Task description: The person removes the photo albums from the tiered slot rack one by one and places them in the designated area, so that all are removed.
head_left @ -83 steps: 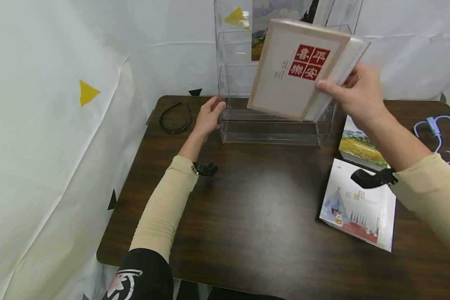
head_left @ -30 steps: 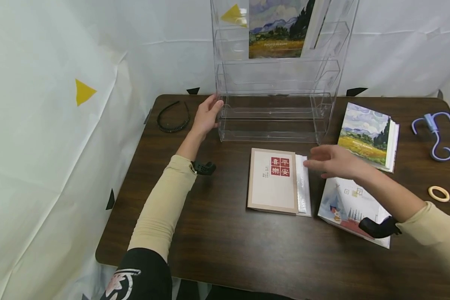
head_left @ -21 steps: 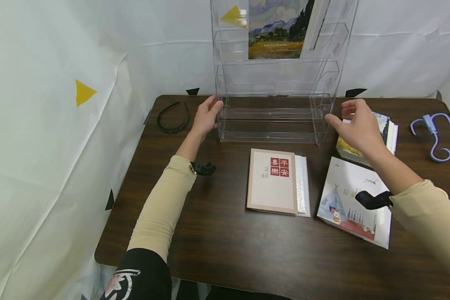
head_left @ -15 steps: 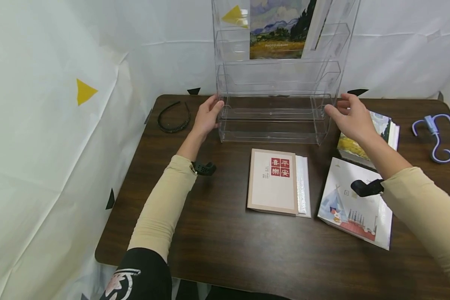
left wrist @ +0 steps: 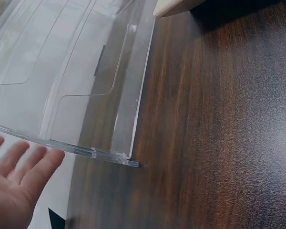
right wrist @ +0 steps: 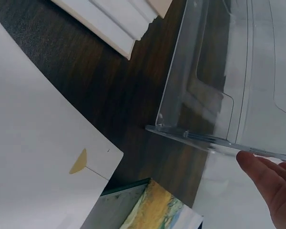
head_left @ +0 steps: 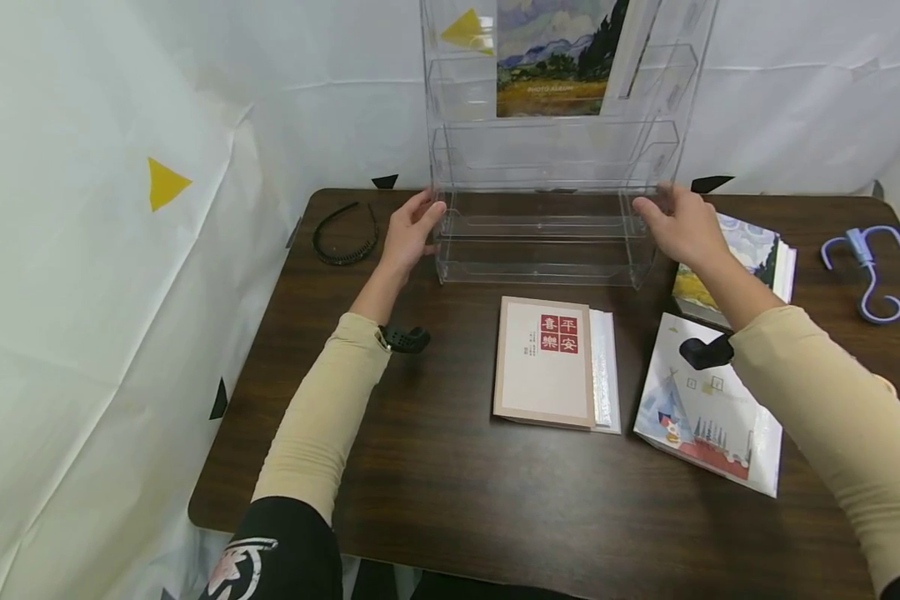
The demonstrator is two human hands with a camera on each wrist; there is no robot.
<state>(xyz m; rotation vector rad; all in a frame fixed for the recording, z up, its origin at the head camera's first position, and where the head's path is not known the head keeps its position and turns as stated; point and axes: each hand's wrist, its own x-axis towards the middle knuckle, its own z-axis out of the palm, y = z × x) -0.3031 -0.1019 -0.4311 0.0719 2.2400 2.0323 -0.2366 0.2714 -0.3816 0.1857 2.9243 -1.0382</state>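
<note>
A clear acrylic tiered display rack (head_left: 540,177) stands at the back of the table. Its left side panel meets the fingers of my left hand (head_left: 408,229), which lie extended along the outer edge; the left wrist view shows these fingers (left wrist: 45,164) right at the panel. On the opposite side my right hand (head_left: 682,223) touches the right panel, its thumb (right wrist: 250,164) at the edge in the right wrist view. A photo album with a painted landscape (head_left: 555,71) stands in an upper tier. Before the rack lies a beige album with red characters (head_left: 546,367).
At the right lie a white album with a tent drawing (head_left: 708,442) and a landscape-covered album (head_left: 746,242) behind it. A blue hook (head_left: 870,275) sits near the right edge, a black headband (head_left: 345,242) at the back left. White sheeting (head_left: 360,133) hangs behind the table.
The beige album went from my right hand in front of the rack down to the table. My right hand then moved back to the rack's right side; the left stayed at its left side.
</note>
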